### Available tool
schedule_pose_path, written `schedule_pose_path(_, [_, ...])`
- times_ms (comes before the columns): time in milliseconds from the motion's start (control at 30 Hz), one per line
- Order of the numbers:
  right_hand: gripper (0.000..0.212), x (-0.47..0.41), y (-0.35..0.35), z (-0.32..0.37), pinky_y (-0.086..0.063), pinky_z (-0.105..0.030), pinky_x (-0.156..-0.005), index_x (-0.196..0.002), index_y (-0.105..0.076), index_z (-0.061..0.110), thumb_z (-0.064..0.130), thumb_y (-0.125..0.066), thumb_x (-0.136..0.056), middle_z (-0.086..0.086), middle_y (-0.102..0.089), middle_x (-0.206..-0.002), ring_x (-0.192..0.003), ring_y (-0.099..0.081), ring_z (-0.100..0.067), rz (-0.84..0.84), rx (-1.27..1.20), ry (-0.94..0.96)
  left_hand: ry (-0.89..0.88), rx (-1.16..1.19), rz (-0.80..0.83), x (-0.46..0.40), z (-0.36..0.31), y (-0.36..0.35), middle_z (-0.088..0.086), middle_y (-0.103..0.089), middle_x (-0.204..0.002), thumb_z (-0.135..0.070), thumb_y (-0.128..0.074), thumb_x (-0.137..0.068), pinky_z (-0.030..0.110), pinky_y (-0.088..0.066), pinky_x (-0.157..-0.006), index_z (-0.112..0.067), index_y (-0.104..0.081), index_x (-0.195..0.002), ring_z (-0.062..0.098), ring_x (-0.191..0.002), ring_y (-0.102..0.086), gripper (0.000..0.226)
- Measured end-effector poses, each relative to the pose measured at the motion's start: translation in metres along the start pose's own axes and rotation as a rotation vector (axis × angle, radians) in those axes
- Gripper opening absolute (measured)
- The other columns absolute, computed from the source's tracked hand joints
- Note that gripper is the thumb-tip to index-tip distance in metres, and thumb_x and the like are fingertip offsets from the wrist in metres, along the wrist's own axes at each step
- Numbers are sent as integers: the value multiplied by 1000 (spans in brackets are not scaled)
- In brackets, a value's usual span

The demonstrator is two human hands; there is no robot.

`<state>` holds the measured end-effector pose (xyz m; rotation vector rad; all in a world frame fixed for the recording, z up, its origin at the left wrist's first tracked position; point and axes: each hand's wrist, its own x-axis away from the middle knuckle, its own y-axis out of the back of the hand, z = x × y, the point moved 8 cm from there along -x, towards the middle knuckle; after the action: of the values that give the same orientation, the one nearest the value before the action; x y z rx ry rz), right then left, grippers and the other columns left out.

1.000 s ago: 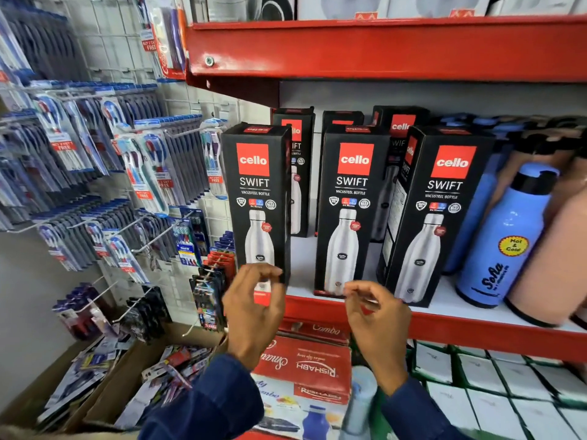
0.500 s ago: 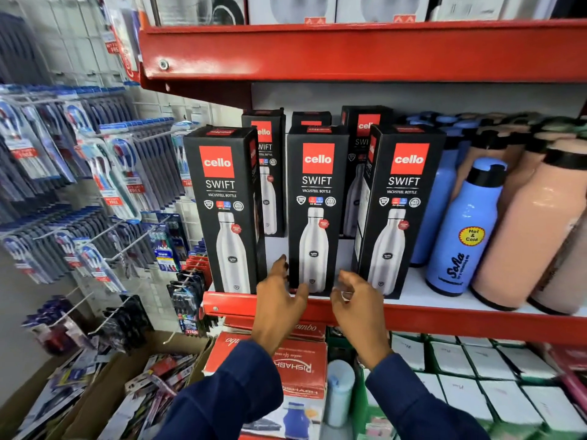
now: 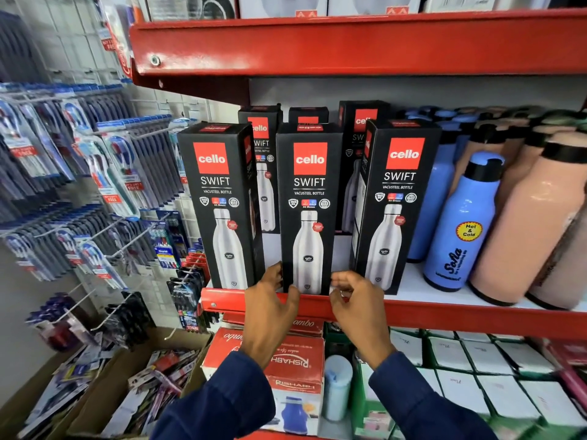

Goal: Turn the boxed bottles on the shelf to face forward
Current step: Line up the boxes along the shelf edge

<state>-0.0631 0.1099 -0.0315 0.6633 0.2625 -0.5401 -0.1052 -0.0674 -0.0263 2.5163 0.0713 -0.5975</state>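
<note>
Three tall black boxes with a red logo and a steel bottle picture stand in a front row on the red-edged shelf (image 3: 444,315). The left box (image 3: 219,204) and the middle box (image 3: 309,208) show their fronts squarely. The right box (image 3: 395,204) is turned slightly, its left side showing. More such boxes (image 3: 262,138) stand behind. My left hand (image 3: 270,309) touches the middle box's lower left edge. My right hand (image 3: 359,303) is at its lower right corner, fingers curled beside it. Whether either hand truly grips the box is unclear.
Blue bottles (image 3: 460,223) and peach bottles (image 3: 533,223) crowd the shelf's right part. A red shelf (image 3: 349,42) hangs overhead. Toothbrush packs (image 3: 95,173) hang on a wire rack at left. Red cartons (image 3: 286,360) and white boxes (image 3: 476,376) sit below.
My left hand left the left box and moved to the middle box. My right hand rose to that box's other side. The view shifted right and closer.
</note>
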Motion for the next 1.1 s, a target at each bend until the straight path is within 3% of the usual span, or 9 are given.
schedule_pose_path(167, [23,0,0,-3,-55,-17,-82,-104,-70,15,7,-68,-83,4,-74,-98,-87,-68,-3,4,-21,-8,34,-20,-6,1,4,1,13,-71,-123,-21,-65,-89,22,-51,-90,-6,-52,-137,21,-111,-68,51])
schedule_pose_path(333, [21,1,3,-5,-50,-4,-71,-100,-70,18,8,-69,-82,9,-73,-92,-84,-66,3,14,-54,-6,40,-14,-17,2,4,4,11,-68,-128,-22,-66,-88,26,-54,-94,-7,-52,-137,18,-113,-68,53])
schedule_pose_path(400, [19,1,11,-9,-52,-7,-71,-97,-70,19,8,-69,-82,11,-73,-88,-81,-66,4,-10,-79,-4,20,4,-80,6,0,11,7,-70,-125,-20,-67,-87,24,-53,-93,-10,-56,-135,15,-110,-69,50])
schedule_pose_path(567, [16,4,50,-24,-47,-4,-63,-81,-71,17,1,-68,-79,8,-72,-74,-73,-66,-3,-181,-147,-10,-236,105,-308,19,-36,28,4,-65,-99,2,-70,-80,16,-54,-78,-11,-67,-103,7,-85,-62,27])
schedule_pose_path(733, [18,2,95,-45,-41,-1,-59,-75,-67,13,-5,-65,-76,1,-68,-68,-62,-62,-9,-406,-148,-64,-378,134,-204,23,-73,-10,-1,-65,-87,4,-68,-79,12,-49,-74,-10,-69,-92,6,-80,-61,19])
schedule_pose_path(833, [16,-4,106,-65,-39,-2,-62,-87,-65,12,1,-68,-76,-2,-69,-80,-69,-64,-15,-447,-123,-122,-349,136,-65,26,-84,-43,-5,-65,-92,-6,-67,-81,23,-55,-75,-15,-67,-100,4,-81,-62,21])
schedule_pose_path(933, [29,-13,100,-81,-46,-23,-78,-106,-61,12,8,-70,-78,-4,-70,-101,-88,-66,-21,-321,-91,-168,-255,95,32,24,-85,-72,-11,-62,-114,-17,-67,-83,25,-53,-94,-19,-57,-126,6,-103,-62,44])
schedule_pose_path(1000, [37,-15,94,-81,-48,-28,-84,-116,-60,11,7,-68,-79,-3,-70,-110,-97,-66,-19,-238,-77,-161,-194,81,89,22,-84,-85,-5,-60,-131,-20,-67,-84,18,-42,-104,-15,-48,-139,11,-120,-58,58])
schedule_pose_path(1100, [44,-18,92,-80,-52,-35,-95,-123,-58,10,4,-65,-81,-5,-68,-119,-105,-67,-18,-169,-102,-148,-126,71,126,18,-85,-95,5,-60,-138,-19,-68,-84,-1,-27,-96,-8,-43,-143,16,-125,-55,66])
